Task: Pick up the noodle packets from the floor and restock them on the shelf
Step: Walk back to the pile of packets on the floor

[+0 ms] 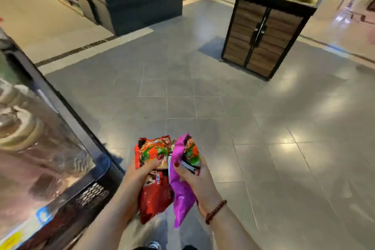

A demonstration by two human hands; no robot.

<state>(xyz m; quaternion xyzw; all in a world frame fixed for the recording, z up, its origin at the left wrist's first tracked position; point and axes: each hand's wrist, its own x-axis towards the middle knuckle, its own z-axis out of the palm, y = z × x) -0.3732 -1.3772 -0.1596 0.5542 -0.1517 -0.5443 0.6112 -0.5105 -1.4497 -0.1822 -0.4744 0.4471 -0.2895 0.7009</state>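
Note:
A red noodle packet [154, 195] is gripped by my left hand [140, 172], thumb across its printed front. Beside it, touching, a purple noodle packet [180, 191] is held by my right hand [194, 178], which wears a bead bracelet at the wrist. Both packets stand upright at waist height above the grey tiled floor [203, 97]. No shelf with noodles shows in this view, and no other packets lie on the visible floor.
A glass-topped chest freezer [40, 148] runs along my left side. A wooden display stand [261, 40] with watermelons on top stands ahead to the right. A dark pillar [142, 0] rises ahead at centre-left. My shoes [154, 245] show at the bottom edge.

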